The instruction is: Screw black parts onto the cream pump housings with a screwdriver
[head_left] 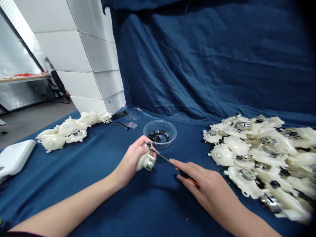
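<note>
My left hand [133,159] is closed around a cream plastic housing with a silver motor [149,162], holding it above the blue cloth. A small black part [149,144] sits at the top of this housing, by my thumb. In my right hand [201,179] is a screwdriver [166,159] with a black and orange handle, its thin shaft pointing up and left. The shaft's tip meets or lies right beside the black part; exact contact is too small to tell. Just behind the left hand stands a clear plastic bowl [173,134] with several small black parts inside.
A large heap of cream motor housings [266,154] covers the right side. A smaller row of housings [66,130] lies at the left, near a white flat object [18,154]. Black scraps [122,125] lie left of the bowl. Stacked white boxes [86,52] and a blue curtain [209,59] stand behind.
</note>
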Tool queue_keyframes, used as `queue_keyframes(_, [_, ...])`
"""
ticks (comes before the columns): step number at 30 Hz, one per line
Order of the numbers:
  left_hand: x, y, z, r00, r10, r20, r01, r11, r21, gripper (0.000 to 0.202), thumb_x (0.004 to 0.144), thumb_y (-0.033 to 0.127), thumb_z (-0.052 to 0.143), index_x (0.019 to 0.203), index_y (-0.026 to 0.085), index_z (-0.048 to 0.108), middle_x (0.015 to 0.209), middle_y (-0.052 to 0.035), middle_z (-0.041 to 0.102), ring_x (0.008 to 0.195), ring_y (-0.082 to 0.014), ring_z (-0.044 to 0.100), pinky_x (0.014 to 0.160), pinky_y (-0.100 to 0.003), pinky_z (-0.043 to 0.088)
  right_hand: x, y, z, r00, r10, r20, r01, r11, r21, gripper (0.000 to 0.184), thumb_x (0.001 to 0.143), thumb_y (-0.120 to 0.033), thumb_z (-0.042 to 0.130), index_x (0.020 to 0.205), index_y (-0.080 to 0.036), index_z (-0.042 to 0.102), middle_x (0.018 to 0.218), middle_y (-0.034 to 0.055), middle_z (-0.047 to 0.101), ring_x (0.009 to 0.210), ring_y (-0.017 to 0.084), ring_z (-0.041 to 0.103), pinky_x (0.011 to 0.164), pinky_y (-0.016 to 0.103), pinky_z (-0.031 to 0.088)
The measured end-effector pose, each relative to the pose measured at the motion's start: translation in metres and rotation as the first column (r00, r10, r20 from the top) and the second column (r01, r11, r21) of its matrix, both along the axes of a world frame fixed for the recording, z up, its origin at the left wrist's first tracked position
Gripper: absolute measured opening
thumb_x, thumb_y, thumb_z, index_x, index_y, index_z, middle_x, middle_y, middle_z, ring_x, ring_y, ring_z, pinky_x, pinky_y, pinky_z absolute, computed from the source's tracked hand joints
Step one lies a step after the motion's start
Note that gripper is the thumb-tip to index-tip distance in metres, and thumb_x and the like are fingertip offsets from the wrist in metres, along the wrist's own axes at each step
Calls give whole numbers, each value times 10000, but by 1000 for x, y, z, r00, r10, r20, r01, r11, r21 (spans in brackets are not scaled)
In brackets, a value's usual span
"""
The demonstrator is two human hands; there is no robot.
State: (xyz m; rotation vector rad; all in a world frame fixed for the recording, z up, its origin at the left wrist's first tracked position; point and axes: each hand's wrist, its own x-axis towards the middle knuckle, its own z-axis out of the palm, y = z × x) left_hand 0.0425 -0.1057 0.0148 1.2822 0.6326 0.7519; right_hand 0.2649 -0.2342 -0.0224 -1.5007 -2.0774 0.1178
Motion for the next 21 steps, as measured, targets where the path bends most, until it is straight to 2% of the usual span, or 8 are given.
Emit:
queue_keyframes(5, [-1, 3, -5, 999, 14, -38, -11, 997, 72, 151, 945, 340, 532, 931, 192, 506, 810, -21, 656, 687, -114, 594, 596, -207, 499, -2, -2, 3, 992, -78, 100, 75, 997, 31, 498, 1093, -291, 435, 1578, -398, 400, 850, 0, 682, 644, 157, 693, 559, 243, 534])
queue_keyframes(7, [-2, 5, -8, 998, 25, -58, -20, 995, 100, 161, 949, 350, 533, 935, 190, 518, 838, -24, 665, 700, -113, 597, 606, -212, 506, -3, -3, 5, 997, -52, 61, 52, 999, 0, 493, 1092, -287, 432, 1569, -409, 403, 918, 7, 711, 703, 165, 720, 607, 255, 562])
queue_keyframes(9, [-2, 5, -9, 997, 37, -66, -29, 993, 112, 180, 947, 366, 541, 944, 187, 524, 916, -43, 692, 721, -115, 606, 618, -221, 513, -5, -5, 7, 999, -39, -34, 37, 997, -72, 493, 1077, -294, 474, 1553, -404, 407, 1071, 16, 739, 856, 183, 753, 738, 292, 603])
queue_keyframes(12, [-2, 5, -9, 998, 28, -57, -22, 995, 93, 200, 945, 382, 546, 959, 183, 524, 963, -61, 708, 733, -121, 617, 625, -229, 510, -8, -7, 7, 984, -86, -154, 63, 987, -149, 439, 1044, -285, 528, 1474, -337, 456, 1144, 24, 736, 956, 198, 750, 818, 325, 610])
queue_keyframes(14, [-3, 5, -7, 999, 20, -49, -15, 996, 92, 204, 946, 383, 543, 958, 180, 523, 929, -57, 706, 723, -121, 615, 622, -227, 504, -7, -7, 5, 986, -74, -149, 59, 993, -101, 365, 1047, -252, 507, 1408, -310, 503, 1138, 32, 724, 970, 196, 738, 825, 326, 601])
queue_keyframes(16, [-3, 4, -6, 999, 22, -42, -18, 995, 100, 207, 947, 385, 543, 948, 179, 523, 888, -48, 698, 708, -118, 606, 619, -224, 500, -4, -6, 4, 997, -52, -55, 52, 999, 8, 364, 1068, -246, 474, 1421, -324, 514, 1141, 35, 708, 952, 194, 729, 795, 317, 586])
queue_keyframes(19, [-2, 3, -5, 999, 22, -32, -19, 995, 96, 207, 950, 386, 540, 938, 181, 516, 840, -35, 680, 699, -118, 599, 612, -222, 500, 1, -4, 3, 984, -112, 137, 93, 986, 140, 430, 1089, -283, 445, 1512, -354, 463, 1005, 20, 698, 749, 176, 711, 599, 285, 516])
queue_keyframes(21, [-2, 3, -5, 999, 23, -30, -20, 995, 93, 199, 955, 380, 532, 938, 184, 513, 831, -30, 671, 703, -119, 597, 612, -224, 505, 2, -4, 3, 965, -153, 211, 115, 976, 183, 443, 1093, -295, 433, 1533, -352, 451, 905, 6, 672, 659, 167, 684, 526, 281, 454])
